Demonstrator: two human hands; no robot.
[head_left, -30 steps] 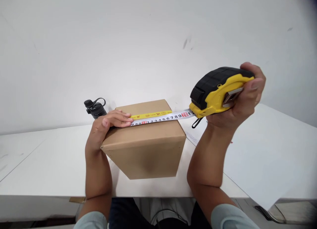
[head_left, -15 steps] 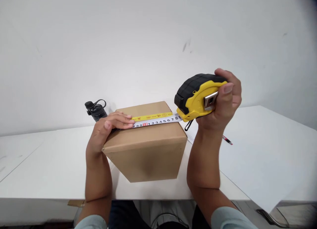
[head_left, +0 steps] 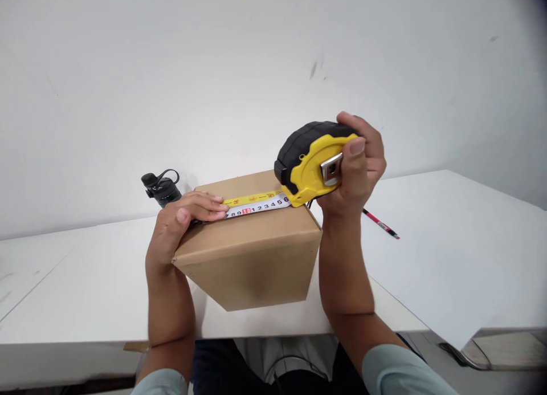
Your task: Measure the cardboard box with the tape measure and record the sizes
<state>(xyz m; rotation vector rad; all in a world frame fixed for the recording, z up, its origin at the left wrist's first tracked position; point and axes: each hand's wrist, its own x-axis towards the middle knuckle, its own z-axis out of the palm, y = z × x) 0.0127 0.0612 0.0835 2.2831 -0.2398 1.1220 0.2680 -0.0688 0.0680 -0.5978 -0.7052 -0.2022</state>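
at the far left i make out a dark bottle (head_left: 166,191), its lower part hidden behind the left hand (head_left: 171,232). that hand lies open, fingers flat on the yellow and white strip (head_left: 258,207), hiding its end on the cardboard box (head_left: 252,247). i can't see inside the box. over its right end, the right hand (head_left: 358,170) grips the tape measure (head_left: 314,164); whether case meets cardboard i can't tell. farther right lie a pencil (head_left: 382,224) and paper (head_left: 436,286).

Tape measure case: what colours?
Yellow and black tape measure case, with a silver belt clip; best seen in the head view.
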